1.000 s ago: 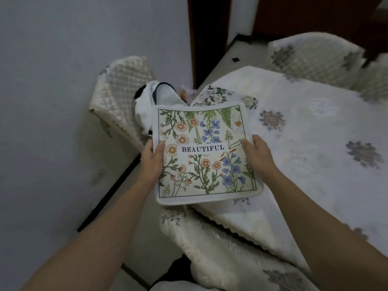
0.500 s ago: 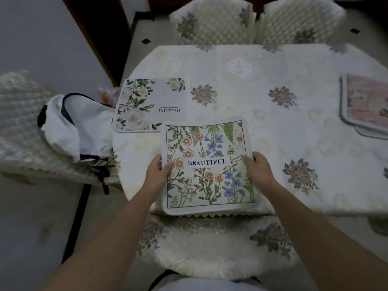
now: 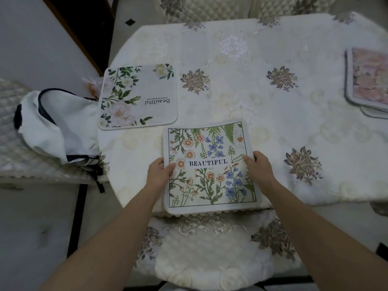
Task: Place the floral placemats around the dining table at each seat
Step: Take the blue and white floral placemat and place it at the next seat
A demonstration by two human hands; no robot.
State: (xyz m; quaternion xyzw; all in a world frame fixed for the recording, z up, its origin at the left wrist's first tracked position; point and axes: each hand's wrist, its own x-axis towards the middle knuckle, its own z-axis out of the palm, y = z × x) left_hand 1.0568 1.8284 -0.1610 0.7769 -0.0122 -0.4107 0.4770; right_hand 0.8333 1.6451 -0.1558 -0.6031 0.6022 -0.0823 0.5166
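My left hand (image 3: pixel 157 175), right hand (image 3: pixel 260 171) pinch square wildflower-print fabric placemat (image 3: pixel 210 183) over near edge of cream-clothed table (image 3: pixel 241 97); placing step; next: lay flat, release.

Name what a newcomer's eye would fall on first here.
The square wildflower placemat printed BEAUTIFUL, gripped at its sides by the left hand and right hand at the near edge of the cream embroidered tablecloth. Next, the white leaf-and-rose placemat at the left edge, and pink floral placemats stacked at the right.
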